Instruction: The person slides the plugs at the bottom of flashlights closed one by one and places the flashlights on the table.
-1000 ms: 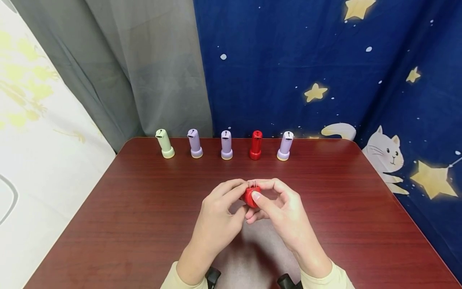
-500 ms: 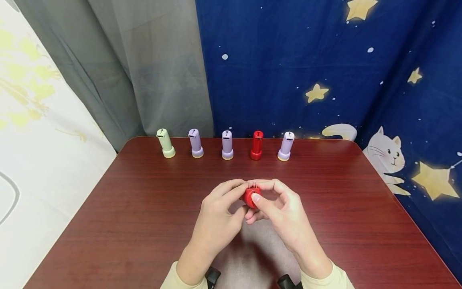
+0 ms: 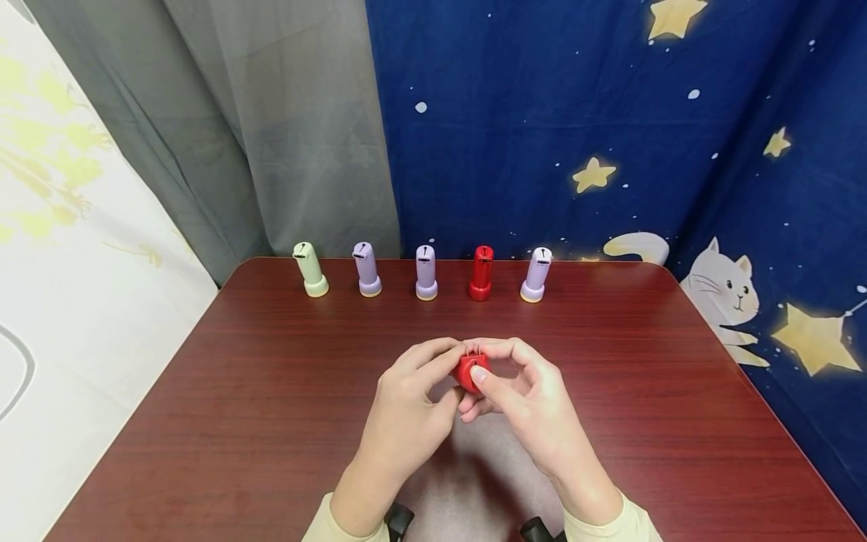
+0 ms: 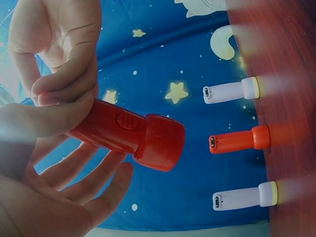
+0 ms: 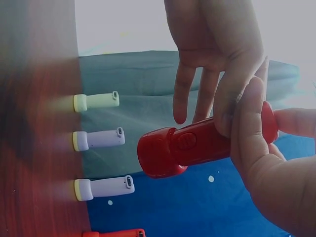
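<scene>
Left hand [image 3: 406, 410] and right hand [image 3: 521, 403] fingertip to fingertip, fingers curled

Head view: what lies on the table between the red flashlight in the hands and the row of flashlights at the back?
Nothing. In the head view, only bare table lies between the held red flashlight and the row.

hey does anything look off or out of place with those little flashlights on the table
Nothing stands out. Five flashlights stand upright in an even row at the table's far edge: green, three purple, and one red. A sixth, red flashlight is held over the table by the left hand and right hand. No damage visible.
</scene>
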Tool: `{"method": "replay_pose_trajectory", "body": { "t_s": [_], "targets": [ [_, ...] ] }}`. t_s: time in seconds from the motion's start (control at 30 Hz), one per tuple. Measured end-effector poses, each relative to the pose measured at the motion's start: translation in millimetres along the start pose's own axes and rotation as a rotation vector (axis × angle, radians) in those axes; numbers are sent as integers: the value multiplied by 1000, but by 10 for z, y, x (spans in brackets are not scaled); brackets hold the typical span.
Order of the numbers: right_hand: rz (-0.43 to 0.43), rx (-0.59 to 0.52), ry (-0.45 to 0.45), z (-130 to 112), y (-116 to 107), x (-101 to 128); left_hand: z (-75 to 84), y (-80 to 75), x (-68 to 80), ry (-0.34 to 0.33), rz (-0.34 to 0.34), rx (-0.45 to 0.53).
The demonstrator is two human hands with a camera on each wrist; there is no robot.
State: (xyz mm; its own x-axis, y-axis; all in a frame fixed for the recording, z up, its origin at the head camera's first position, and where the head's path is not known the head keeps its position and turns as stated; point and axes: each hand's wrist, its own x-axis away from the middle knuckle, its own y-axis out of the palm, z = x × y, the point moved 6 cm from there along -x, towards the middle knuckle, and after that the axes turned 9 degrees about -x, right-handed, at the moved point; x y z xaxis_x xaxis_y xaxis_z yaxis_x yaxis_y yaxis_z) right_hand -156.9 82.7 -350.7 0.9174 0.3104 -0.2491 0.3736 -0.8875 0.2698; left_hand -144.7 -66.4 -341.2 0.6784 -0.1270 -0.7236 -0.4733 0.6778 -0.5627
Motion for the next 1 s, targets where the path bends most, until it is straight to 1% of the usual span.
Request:
{"method": "replay_pose_trajectory", "body": {
  "t_s": [0.17,0.5,0.6,0.7,0.77,0.83,0.9,1.0],
  "targets": [
    [-2,4,2,12,8,5,-11,-2,5,-10,1,-6],
    [-40,24,-10,25,22,3,-33,4,7,-28,-2,-17],
    [-35,37,-15,29,23,0,-39,12,10,-29,-2,-17],
    [-5,67,-8,32,20,-7,-41,16,11,-25,-2,-15],
    [31,104,1,35,11,-11,-44,18,13,-25,-5,-8],
    [71,164,2,37,-1,-12,-50,20,13,-29,-9,3],
    [96,249,-35,28,-7,-9,-54,18,14,-37,-11,1],
    [124,431,-131,8,-5,-3,-62,14,20,-53,-10,-8]
  ]
}}
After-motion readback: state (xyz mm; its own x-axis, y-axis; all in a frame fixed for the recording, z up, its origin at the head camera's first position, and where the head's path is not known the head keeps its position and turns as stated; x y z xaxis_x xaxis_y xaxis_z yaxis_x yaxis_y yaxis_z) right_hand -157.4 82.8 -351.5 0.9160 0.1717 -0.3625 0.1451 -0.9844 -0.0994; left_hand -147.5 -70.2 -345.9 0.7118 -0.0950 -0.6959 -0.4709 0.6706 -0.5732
